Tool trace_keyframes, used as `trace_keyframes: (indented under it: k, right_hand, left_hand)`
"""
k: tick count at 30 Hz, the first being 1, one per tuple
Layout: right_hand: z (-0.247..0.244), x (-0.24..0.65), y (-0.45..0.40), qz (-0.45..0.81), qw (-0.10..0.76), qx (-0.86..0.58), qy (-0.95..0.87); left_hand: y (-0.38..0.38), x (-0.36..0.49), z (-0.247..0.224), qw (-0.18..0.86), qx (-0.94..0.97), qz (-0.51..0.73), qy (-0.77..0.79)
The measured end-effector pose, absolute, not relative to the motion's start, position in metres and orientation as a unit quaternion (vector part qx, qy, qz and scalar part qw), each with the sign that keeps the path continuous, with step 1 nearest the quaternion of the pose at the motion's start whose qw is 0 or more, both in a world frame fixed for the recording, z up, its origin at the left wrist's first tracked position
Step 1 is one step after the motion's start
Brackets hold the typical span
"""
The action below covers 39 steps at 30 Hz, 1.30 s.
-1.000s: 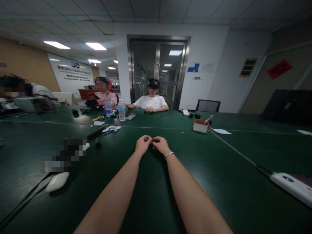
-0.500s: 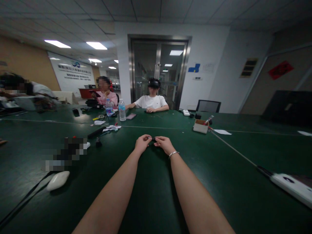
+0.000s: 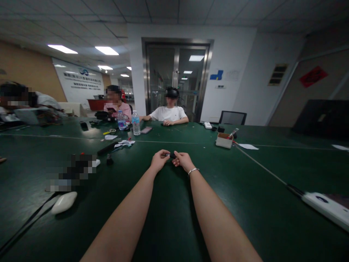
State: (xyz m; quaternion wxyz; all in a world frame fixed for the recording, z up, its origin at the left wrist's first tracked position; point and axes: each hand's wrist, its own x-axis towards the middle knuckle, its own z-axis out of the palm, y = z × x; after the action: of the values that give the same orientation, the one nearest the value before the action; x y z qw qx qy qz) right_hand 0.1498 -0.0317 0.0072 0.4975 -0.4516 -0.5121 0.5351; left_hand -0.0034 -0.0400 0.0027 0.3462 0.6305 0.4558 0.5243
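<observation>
In the head view, mid-table: dark piece, small, bridging the gap between left hand and right hand, ahead of the wearer; probably a small part with a paler end, though too small here to name.
Left hand: thumb and fingers pinched on the paler end.
Right hand: thumb over curled fingers, gripping the dark end; silver bracelet at the wrist.
Table: dark green, with a pale seam running across beyond the hands.
Left of the hands: black stub, upright; black bar, lying just beyond it; crumpled paper beside the bar's far end.
Nearer, left: blurred-out item; white oval just before it; black strap trailing to the lower left.
Bottles: two, clear, side by side past the seam, blue-labelled bottle on the right and purplish-labelled bottle on the left.
Right of the hands: open box, a pen-like stick leaning out; white sheet near it; white device at the right edge.
Far side: person in white, seated facing the wearer; person in pink to the left.
Behind: glass doors, metal-framed.
</observation>
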Motion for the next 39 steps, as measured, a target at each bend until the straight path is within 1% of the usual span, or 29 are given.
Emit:
trace_keyframes:
  k: [16,21,23,26,30,35,39]
  right_hand:
    - [0.0102,0.1491,-0.0342,0.535,0.483,-0.438,-0.536]
    - [0.0109,0.1491,-0.0351,0.534,0.481,-0.442,-0.536]
    - [0.0111,0.1490,-0.0352,0.534,0.478,-0.442,-0.539]
    - [0.0113,0.1488,-0.0352,0.530,0.476,-0.445,-0.543]
    - [0.0114,0.1486,-0.0352,0.527,0.475,-0.450,-0.542]
    - [0.0110,0.1482,-0.0355,0.526,0.470,-0.444,-0.552]
    - [0.0105,0.1479,-0.0353,0.525,0.476,-0.439,-0.552]
  left_hand:
    - [-0.0375,-0.0019,0.0033,0.349,0.614,0.546,0.451]
    - [-0.0356,-0.0009,0.0008,0.356,0.593,0.522,0.499]
    - [-0.0347,-0.0008,-0.0004,0.341,0.595,0.510,0.519]
    - [-0.0337,-0.0011,-0.0010,0.309,0.614,0.509,0.518]
    - [-0.0334,-0.0012,-0.0005,0.328,0.608,0.496,0.527]
    - [-0.0313,-0.0016,-0.0019,0.289,0.633,0.481,0.533]
    - [-0.0295,-0.0022,-0.0034,0.303,0.630,0.479,0.530]
